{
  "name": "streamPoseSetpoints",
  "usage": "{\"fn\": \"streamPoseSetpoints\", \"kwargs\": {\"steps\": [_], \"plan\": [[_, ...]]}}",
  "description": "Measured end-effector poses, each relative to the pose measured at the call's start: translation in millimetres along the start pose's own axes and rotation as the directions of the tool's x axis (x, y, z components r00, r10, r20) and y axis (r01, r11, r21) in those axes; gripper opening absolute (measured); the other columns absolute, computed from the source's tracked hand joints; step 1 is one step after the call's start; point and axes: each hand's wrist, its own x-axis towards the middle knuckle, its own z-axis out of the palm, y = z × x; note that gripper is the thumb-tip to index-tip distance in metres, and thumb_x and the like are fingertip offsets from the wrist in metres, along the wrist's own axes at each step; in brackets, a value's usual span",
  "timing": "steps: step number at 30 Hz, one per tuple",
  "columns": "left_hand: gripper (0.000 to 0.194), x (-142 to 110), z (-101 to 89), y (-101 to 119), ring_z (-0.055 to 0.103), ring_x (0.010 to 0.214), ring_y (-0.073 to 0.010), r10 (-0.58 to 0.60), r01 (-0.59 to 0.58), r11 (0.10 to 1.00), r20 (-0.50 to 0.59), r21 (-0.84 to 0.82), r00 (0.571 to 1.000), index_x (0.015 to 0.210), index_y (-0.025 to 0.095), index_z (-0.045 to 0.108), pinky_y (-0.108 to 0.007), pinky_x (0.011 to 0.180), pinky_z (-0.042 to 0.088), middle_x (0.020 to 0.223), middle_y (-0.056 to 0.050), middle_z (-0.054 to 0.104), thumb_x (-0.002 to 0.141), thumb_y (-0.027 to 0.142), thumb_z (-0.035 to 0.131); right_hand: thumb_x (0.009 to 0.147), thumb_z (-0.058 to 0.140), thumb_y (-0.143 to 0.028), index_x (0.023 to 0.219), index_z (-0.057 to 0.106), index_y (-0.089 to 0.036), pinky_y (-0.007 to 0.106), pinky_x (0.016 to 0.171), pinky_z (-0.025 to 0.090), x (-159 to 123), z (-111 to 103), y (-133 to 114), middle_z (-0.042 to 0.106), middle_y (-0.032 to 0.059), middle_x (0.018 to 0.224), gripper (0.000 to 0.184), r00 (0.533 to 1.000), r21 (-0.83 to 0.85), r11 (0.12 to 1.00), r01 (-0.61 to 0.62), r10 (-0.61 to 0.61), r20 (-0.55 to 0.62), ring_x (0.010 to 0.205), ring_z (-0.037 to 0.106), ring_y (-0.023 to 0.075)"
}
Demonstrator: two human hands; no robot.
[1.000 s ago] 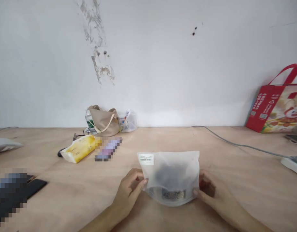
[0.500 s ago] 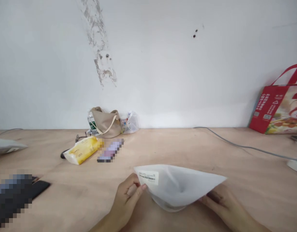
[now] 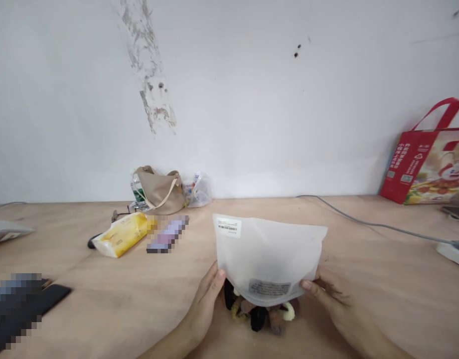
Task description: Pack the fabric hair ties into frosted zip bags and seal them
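Over the pale tan, wood-grained table (image 3: 102,299), well in from its far edge, a frosted-white, flexible plastic pouch (image 3: 268,254) is held with its long axis running left to right between the left hand (image 3: 209,301) and the right hand (image 3: 334,301), each pinching one lower side, thumb in front. Partly hidden beneath the pouch's curved lower edge, about equally near both hands, lie fuzzy, rounded black, brown and cream pieces (image 3: 258,319); a white, rectangular barcode label (image 3: 229,228) marks the pouch's upper left corner.

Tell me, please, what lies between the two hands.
In the head view, the whitish pouch spans between the left hand and right hand, with small fuzzy items below it.
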Motion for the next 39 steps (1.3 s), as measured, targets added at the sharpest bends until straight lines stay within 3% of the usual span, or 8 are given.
{"fn": "streamPoseSetpoints", "kwargs": {"steps": [3,6,13,21,26,30,35,39], "plan": [[0.047,8,6.5,-4,0.052,0.118,-0.029,0.022,-0.018,0.997,0.048,-0.081,0.999,0.115,0.018,0.064,-0.04,0.105,0.035,0.124,-0.009,0.062,0.09,0.054,0.046,0.075,0.064,-0.052,0.071,0.069,-0.023,0.034,0.077,0.05,5,2,-1,0.072,0.0052,0.083,0.03,0.999,0.105,0.994,-0.021,0.025,-0.04,0.081,0.064,0.0248],[0.048,16,12.4,-3,0.054,0.113,-0.0283,0.024,-0.021,0.996,0.039,-0.083,0.999,0.109,0.017,0.066,-0.038,0.103,0.037,0.119,-0.009,0.065,0.087,0.055,0.05,0.07,0.069,-0.054,0.072,0.068,-0.022,0.036,0.081,0.048,9,2,2,0.071,0.005,0.083,0.031,0.991,0.203,0.974,-0.097,0.112,-0.066,0.084,0.062,0.0255],[0.048,29,21.5,-5,0.062,0.076,-0.0212,-0.094,0.092,0.995,-0.057,-0.043,0.994,0.085,0.015,0.07,-0.028,0.074,0.048,0.074,-0.003,0.069,0.075,0.061,0.061,0.069,0.071,-0.053,0.071,0.065,-0.021,0.03,0.067,0.046,16,-3,21,0.064,0.0013,0.074,0.033,0.963,0.326,0.928,-0.182,0.236,-0.133,0.074,0.055,0.0201],[0.044,41,24.9,-10,0.063,0.07,-0.0187,-0.1,0.088,0.987,-0.084,-0.136,0.991,0.087,0.016,0.066,-0.026,0.065,0.049,0.076,-0.004,0.07,0.072,0.057,0.066,0.065,0.074,-0.056,0.071,0.062,-0.022,0.026,0.063,0.048,27,-5,22,0.064,-0.0006,0.077,0.037,0.943,0.433,0.889,-0.149,0.259,-0.208,0.075,0.056,0.0177],[0.044,41,23.5,-14,0.065,0.077,-0.0197,-0.055,0.038,0.991,-0.131,-0.132,0.99,0.099,0.018,0.06,-0.025,0.066,0.049,0.081,-0.003,0.071,0.065,0.04,0.076,0.067,0.073,-0.054,0.077,0.062,-0.023,0.027,0.061,0.049,29,-6,23,0.066,-0.0015,0.078,0.035,0.942,0.438,0.892,-0.113,0.236,-0.238,0.071,0.059,0.018],[0.048,41,22.6,-17,0.066,0.075,-0.0193,0.006,-0.015,0.999,-0.243,-0.035,0.97,0.111,0.019,0.056,-0.027,0.068,0.05,0.076,-0.002,0.071,0.068,0.033,0.072,0.066,0.072,-0.055,0.072,0.053,-0.026,0.029,0.061,0.05,34,-6,21,0.064,-0.0053,0.07,0.035,0.928,0.406,0.91,-0.081,0.217,-0.302,0.067,0.061,0.0189],[0.031,50,17.6,-19,0.066,0.078,-0.0213,0.058,-0.035,0.997,-0.326,0.074,0.944,0.091,0.017,0.068,-0.03,0.071,0.051,0.087,-0.006,0.072,0.067,0.035,0.071,0.067,0.069,-0.055,0.096,0.056,-0.027,0.033,0.062,0.05,50,-4,11,0.068,-0.0023,0.076,0.043,0.92,0.293,0.954,-0.059,0.166,-0.356,0.063,0.064,0.0206],[0.021,59,13.7,-15,0.064,0.08,-0.0223,0.127,-0.087,0.988,-0.37,0.124,0.92,0.081,0.017,0.072,-0.032,0.077,0.049,0.086,-0.006,0.072,0.069,0.034,0.07,0.062,0.074,-0.05,0.089,0.066,-0.022,0.033,0.068,0.048,61,1,0,0.069,0.0024,0.08,0.04,0.947,0.181,0.983,-0.014,0.071,-0.314,0.077,0.064,0.0236]]}}
